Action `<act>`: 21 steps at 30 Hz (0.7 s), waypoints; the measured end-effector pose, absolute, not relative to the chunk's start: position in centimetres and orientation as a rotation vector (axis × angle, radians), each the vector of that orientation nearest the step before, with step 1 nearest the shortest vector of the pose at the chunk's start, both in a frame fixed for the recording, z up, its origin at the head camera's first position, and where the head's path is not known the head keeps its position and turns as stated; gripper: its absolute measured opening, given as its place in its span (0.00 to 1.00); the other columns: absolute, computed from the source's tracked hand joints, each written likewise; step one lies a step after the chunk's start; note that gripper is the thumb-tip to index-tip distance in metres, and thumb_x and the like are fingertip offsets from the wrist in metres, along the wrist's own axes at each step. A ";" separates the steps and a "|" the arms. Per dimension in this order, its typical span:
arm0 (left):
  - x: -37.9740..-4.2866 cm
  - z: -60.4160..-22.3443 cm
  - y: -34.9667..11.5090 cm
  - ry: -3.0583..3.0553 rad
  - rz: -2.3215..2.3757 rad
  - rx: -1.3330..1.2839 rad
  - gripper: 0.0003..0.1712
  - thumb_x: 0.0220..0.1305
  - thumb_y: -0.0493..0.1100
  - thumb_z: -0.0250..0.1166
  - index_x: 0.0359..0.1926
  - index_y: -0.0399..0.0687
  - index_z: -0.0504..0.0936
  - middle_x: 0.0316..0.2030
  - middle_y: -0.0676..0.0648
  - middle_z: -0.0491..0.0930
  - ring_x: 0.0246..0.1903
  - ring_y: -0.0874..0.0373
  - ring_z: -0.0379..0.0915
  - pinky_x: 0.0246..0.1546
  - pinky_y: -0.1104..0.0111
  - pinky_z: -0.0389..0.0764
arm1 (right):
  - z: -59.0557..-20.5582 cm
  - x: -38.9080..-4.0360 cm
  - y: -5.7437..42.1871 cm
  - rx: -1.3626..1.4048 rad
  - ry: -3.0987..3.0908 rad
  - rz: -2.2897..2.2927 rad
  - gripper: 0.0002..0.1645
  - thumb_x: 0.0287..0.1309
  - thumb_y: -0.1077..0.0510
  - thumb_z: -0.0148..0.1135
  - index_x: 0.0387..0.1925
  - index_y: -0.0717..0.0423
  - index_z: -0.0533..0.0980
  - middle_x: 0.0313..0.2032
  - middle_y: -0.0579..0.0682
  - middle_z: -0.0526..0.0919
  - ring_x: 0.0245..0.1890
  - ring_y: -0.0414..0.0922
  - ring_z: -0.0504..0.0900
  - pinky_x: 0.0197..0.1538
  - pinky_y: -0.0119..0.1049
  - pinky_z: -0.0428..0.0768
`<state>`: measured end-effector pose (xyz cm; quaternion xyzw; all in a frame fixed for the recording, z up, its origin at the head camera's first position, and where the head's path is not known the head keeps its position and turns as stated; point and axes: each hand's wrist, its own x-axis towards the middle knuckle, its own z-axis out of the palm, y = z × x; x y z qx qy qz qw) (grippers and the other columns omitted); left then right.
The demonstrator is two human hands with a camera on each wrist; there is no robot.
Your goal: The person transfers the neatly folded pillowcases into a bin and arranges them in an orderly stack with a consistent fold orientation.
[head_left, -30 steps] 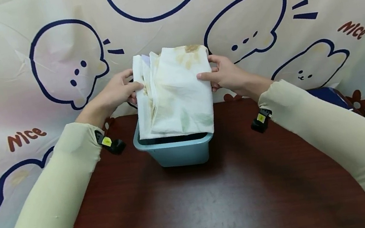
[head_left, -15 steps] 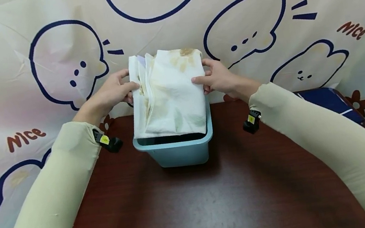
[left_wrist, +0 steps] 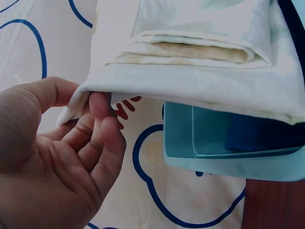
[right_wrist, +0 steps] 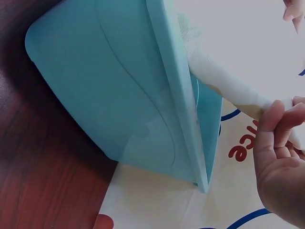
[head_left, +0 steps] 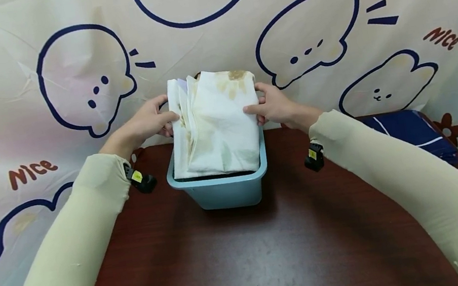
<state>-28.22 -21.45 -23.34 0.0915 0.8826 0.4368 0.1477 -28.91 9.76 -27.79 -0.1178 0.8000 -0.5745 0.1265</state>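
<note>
A folded white cloth (head_left: 221, 124) with pale tan and green prints is held over a light blue plastic bin (head_left: 230, 193), its near end at the bin's opening. My left hand (head_left: 146, 121) pinches the cloth's left edge between thumb and fingers. On the opposite edge my right hand (head_left: 274, 102) pinches the cloth the same way. In the left wrist view, the layered fold hangs above the bin's rim, and a dark blue thing (left_wrist: 262, 131) shows inside the bin. From the right wrist, the cloth (right_wrist: 238, 52) overlaps the rim while my right hand (right_wrist: 283, 157) grips its far corner.
The bin stands at the back of a dark red-brown table (head_left: 247, 255). A folded navy cloth (head_left: 411, 129) with white lines lies at the back right, partly behind the right sleeve. Directly behind the table hangs a cream printed curtain (head_left: 204, 42).
Both hands have moved the white cloth slightly left and lower, so it now sits more within the bin's outline. The right arm has shifted left, revealing more of the navy cloth.
</note>
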 end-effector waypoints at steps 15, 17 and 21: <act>-28.7 -24.1 -21.6 2.548 1.209 0.226 0.36 0.75 0.41 0.55 0.78 0.45 0.52 0.21 0.55 0.79 0.21 0.63 0.73 0.29 0.71 0.80 | -28.7 -29.3 9.4 -0.328 2.325 -1.672 0.34 0.70 0.59 0.61 0.72 0.54 0.59 0.18 0.47 0.74 0.16 0.44 0.71 0.30 0.35 0.79; -28.7 -24.2 -21.6 2.547 1.211 0.224 0.36 0.75 0.41 0.55 0.78 0.45 0.52 0.21 0.55 0.79 0.21 0.63 0.73 0.30 0.70 0.81 | -28.9 -29.4 9.4 -0.326 2.327 -1.673 0.34 0.70 0.59 0.61 0.71 0.54 0.60 0.18 0.47 0.73 0.16 0.44 0.71 0.30 0.35 0.79; -28.8 -24.5 -21.6 2.551 1.208 0.224 0.36 0.75 0.41 0.55 0.79 0.45 0.52 0.22 0.55 0.80 0.21 0.63 0.73 0.32 0.68 0.82 | -29.1 -29.4 9.3 -0.312 2.328 -1.677 0.34 0.70 0.59 0.61 0.71 0.55 0.59 0.17 0.46 0.73 0.16 0.43 0.71 0.29 0.34 0.79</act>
